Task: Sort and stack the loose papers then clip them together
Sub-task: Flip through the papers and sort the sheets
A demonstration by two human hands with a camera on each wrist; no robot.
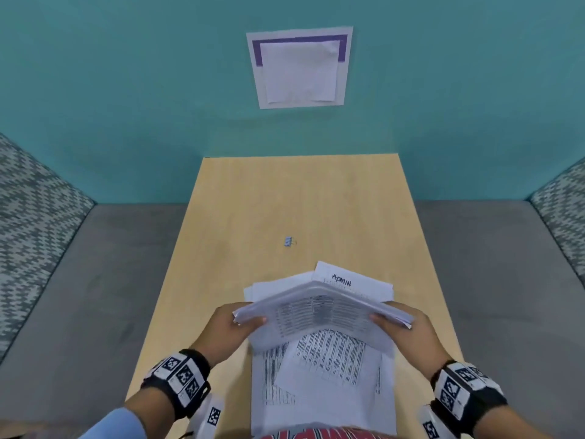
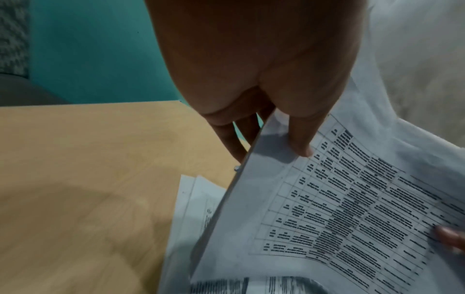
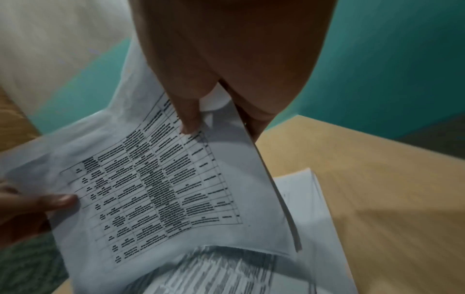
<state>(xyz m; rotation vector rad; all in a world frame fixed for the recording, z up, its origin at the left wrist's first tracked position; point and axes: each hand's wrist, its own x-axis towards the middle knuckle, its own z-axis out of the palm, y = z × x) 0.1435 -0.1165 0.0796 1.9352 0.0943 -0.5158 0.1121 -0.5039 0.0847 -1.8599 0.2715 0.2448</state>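
Observation:
A bundle of printed papers [image 1: 323, 312] is lifted above the table, bowed upward in the middle, its top sheet a table of text. My left hand [image 1: 235, 323] pinches its left edge, thumb on top [image 2: 300, 147] and fingers beneath. My right hand [image 1: 403, 327] pinches the right edge the same way, thumb on the sheet [image 3: 188, 121]. More loose papers [image 1: 323, 384] lie on the table under the bundle, one marked "ADMIN" [image 1: 343, 280] behind it. A small binder clip [image 1: 288, 241] lies alone farther back on the table.
The light wooden table [image 1: 253, 198] runs to a teal wall. A white sheet with a purple border [image 1: 300, 68] hangs on that wall. Grey seats [image 1: 95, 280] with patterned backs flank the table on both sides.

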